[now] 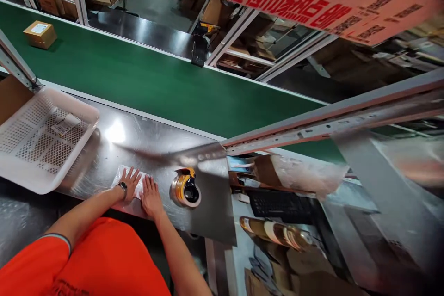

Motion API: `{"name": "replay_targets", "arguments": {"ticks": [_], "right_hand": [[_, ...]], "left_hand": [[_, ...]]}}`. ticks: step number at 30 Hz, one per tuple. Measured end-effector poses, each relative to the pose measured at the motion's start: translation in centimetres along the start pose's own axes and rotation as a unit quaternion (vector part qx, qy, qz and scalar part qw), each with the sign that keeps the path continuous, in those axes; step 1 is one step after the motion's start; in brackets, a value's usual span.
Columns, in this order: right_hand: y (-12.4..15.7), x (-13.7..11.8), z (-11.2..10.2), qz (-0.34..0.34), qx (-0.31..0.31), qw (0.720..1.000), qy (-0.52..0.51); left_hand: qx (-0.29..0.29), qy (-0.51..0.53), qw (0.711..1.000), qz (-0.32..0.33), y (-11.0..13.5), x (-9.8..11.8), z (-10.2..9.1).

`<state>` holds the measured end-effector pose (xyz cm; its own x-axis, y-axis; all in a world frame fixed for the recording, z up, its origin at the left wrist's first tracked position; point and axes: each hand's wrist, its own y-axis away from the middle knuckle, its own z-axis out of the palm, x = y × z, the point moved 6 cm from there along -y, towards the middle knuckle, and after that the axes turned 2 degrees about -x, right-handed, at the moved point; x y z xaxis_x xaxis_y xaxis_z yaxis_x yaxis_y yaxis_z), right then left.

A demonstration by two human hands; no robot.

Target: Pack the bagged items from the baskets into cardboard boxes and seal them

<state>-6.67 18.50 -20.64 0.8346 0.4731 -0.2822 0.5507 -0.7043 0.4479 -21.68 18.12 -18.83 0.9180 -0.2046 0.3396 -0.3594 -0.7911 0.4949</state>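
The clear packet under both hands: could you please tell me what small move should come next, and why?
Probably the right hand should reach for the tape dispenser: both it and the left hand lie flat on the packet, and the dispenser stands untouched just beside the right hand.

Light comes from overhead. It throws a white glare patch on the steel worktop [115, 132] just right of the white basket [41, 138]. The green conveyor belt [138, 78] is evenly lit, and the space behind it sits dim. Your left hand [130, 184], right hand [150, 196] and the tape dispenser [185, 188] look sharp. The right side smears with motion blur, the frame rail [329, 120] is streaked, and straight lines slant and bow toward the edges.
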Motion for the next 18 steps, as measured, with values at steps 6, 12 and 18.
{"name": "replay_targets", "arguments": {"ticks": [6, 12, 18], "right_hand": [[-0.3, 0.5, -1.4, 0.011, -0.012, 1.0, 0.021], [-1.3, 1.4, 0.9, -0.015, 0.09, 0.995, 0.038], [-2.0, 1.8, 3.3, 0.069, 0.12, 0.988, 0.072]], "left_hand": [[-0.002, 0.059, 0.998, 0.02, 0.4, -0.3, -3.3], [0.236, 0.143, 0.959, 0.07, 3.5, -6.2, -13.7], [0.39, 0.102, 0.892, -0.205, 11.6, -23.5, -23.8]]}}
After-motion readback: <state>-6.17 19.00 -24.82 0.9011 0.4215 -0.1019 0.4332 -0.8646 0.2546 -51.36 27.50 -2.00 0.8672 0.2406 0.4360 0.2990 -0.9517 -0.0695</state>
